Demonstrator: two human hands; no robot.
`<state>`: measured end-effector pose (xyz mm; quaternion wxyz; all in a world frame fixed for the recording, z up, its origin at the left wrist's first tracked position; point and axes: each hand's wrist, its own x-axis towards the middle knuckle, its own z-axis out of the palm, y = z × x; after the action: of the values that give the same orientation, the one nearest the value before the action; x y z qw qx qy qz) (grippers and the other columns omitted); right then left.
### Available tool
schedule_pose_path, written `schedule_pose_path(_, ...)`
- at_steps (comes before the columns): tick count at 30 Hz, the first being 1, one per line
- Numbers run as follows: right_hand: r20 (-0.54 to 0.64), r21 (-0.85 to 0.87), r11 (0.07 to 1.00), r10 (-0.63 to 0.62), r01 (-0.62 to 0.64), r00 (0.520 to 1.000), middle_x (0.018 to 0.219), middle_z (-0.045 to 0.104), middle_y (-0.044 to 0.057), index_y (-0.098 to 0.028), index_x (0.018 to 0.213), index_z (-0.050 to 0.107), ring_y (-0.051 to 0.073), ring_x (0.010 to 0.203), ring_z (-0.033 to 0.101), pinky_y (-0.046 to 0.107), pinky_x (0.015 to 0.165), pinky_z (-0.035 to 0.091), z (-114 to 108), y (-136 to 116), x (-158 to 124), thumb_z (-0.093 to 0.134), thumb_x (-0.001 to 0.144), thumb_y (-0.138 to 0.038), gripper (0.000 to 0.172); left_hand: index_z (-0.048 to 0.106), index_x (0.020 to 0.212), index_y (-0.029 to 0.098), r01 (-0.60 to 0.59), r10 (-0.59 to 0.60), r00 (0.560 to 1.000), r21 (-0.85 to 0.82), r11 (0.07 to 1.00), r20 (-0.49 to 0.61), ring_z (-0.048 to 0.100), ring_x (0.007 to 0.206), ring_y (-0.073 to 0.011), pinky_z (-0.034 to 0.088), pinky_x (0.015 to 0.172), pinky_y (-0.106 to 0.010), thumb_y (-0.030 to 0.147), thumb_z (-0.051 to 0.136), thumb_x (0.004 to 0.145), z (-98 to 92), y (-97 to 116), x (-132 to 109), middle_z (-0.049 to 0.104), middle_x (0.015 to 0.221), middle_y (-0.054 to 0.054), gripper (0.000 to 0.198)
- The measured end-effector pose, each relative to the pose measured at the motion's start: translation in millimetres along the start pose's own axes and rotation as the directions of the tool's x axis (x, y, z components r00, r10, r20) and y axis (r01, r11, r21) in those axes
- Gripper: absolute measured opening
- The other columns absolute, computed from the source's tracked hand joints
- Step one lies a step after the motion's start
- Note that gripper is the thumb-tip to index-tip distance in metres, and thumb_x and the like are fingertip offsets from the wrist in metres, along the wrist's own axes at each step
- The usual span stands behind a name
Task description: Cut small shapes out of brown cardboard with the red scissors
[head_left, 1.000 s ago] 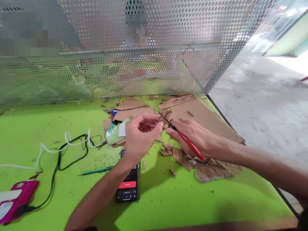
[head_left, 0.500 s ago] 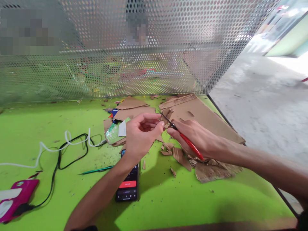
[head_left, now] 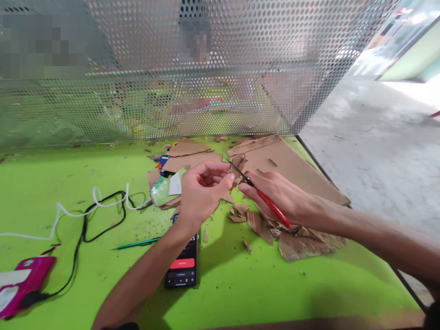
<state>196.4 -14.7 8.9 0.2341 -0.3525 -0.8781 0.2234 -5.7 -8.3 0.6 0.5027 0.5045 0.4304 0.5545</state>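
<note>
My left hand [head_left: 201, 192] is curled above the green table [head_left: 103, 275], its fingers pinching a small brown cardboard piece [head_left: 236, 168] near the fingertips. My right hand [head_left: 278, 195] grips a red-handled cutting tool [head_left: 266, 201] whose dark blade tip points up-left to the cardboard piece held by my left hand. Both hands hover over torn cardboard scraps [head_left: 254, 222].
A large cardboard sheet [head_left: 292, 169] lies right of the hands, more pieces [head_left: 189, 153] behind. A phone [head_left: 184, 261] lies under my left wrist, a green pen [head_left: 137, 244], black and white cables [head_left: 89, 213], a pink object [head_left: 22, 284] at left. A perforated metal screen [head_left: 172, 68] walls the back.
Almost nothing: both hands stay in place, with only a slight shift of the fingers and blade at the cardboard piece.
</note>
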Motion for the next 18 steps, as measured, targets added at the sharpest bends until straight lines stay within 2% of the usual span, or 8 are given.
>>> schedule_pose_path(10, -0.006, 0.018, 1.000, 0.010, -0.010, 1.000, 0.063, 0.051, -0.005, -0.022, 0.084, 0.043, 0.010, 0.052, 0.037, 0.031, 0.057, 0.026, 0, -1, 2, 0.036, 0.114, -0.043, 0.037, 0.077, 0.087, 0.017, -0.003, 0.003, 1.000, -0.003, 1.000, -0.001, 0.071, 0.061, -0.0112, 0.060, 0.059, -0.020, 0.025, 0.087, 0.072, 1.2, -1, 0, 0.075, 0.072, 0.000, 0.020)
schedule_pose_path(12, -0.007, 0.027, 1.000, 0.016, -0.016, 1.000, 0.064, 0.050, -0.005, -0.022, 0.084, 0.043, 0.010, 0.052, 0.037, 0.031, 0.057, 0.026, -1, -2, 3, 0.037, 0.114, -0.044, 0.037, 0.077, 0.089, 0.018, -0.044, 0.044, 0.999, 0.027, 0.999, 0.002, 0.072, 0.062, -0.0113, 0.061, 0.060, -0.020, 0.025, 0.086, 0.075, 1.4, -1, -1, 0.076, 0.073, 0.000, 0.018)
schedule_pose_path(14, -0.011, 0.052, 0.998, 0.046, -0.046, 0.999, 0.063, 0.048, -0.006, -0.023, 0.083, 0.043, 0.010, 0.052, 0.036, 0.030, 0.056, 0.027, -4, -5, 4, 0.035, 0.114, -0.046, 0.040, 0.078, 0.093, 0.020, -0.176, 0.174, 0.984, 0.110, 0.978, 0.020, 0.074, 0.066, -0.0118, 0.063, 0.064, -0.021, 0.024, 0.082, 0.081, -0.4, 0, -1, 0.078, 0.078, 0.000, 0.013)
schedule_pose_path(15, -0.004, 0.080, 0.994, 0.072, -0.071, 0.997, 0.062, 0.047, -0.006, -0.023, 0.081, 0.042, 0.010, 0.051, 0.036, 0.029, 0.056, 0.027, -6, -7, 4, 0.035, 0.114, -0.047, 0.041, 0.078, 0.095, 0.021, -0.276, 0.272, 0.961, 0.177, 0.945, 0.049, 0.075, 0.070, -0.0123, 0.064, 0.067, -0.022, 0.023, 0.080, 0.084, -2.5, 0, -1, 0.079, 0.083, -0.001, 0.011)
schedule_pose_path(16, -0.009, 0.102, 0.991, 0.089, -0.088, 0.996, 0.060, 0.045, -0.006, -0.023, 0.079, 0.042, 0.010, 0.051, 0.036, 0.029, 0.055, 0.028, -9, -10, 4, 0.034, 0.113, -0.048, 0.043, 0.079, 0.098, 0.023, -0.397, 0.386, 0.918, 0.249, 0.883, 0.092, 0.076, 0.074, -0.0127, 0.065, 0.072, -0.023, 0.021, 0.078, 0.086, -5.5, 1, 0, 0.080, 0.088, -0.001, 0.012)
schedule_pose_path(18, 0.009, 0.147, 0.985, 0.089, -0.089, 0.996, 0.058, 0.042, -0.007, -0.024, 0.076, 0.042, 0.010, 0.050, 0.035, 0.030, 0.054, 0.027, -15, -16, 3, 0.037, 0.113, -0.047, 0.044, 0.080, 0.103, 0.026, -0.617, 0.574, 0.784, 0.399, 0.679, 0.236, 0.078, 0.085, -0.0153, 0.066, 0.081, -0.027, 0.018, 0.078, 0.085, -13.9, 2, 2, 0.082, 0.098, -0.002, 0.020)
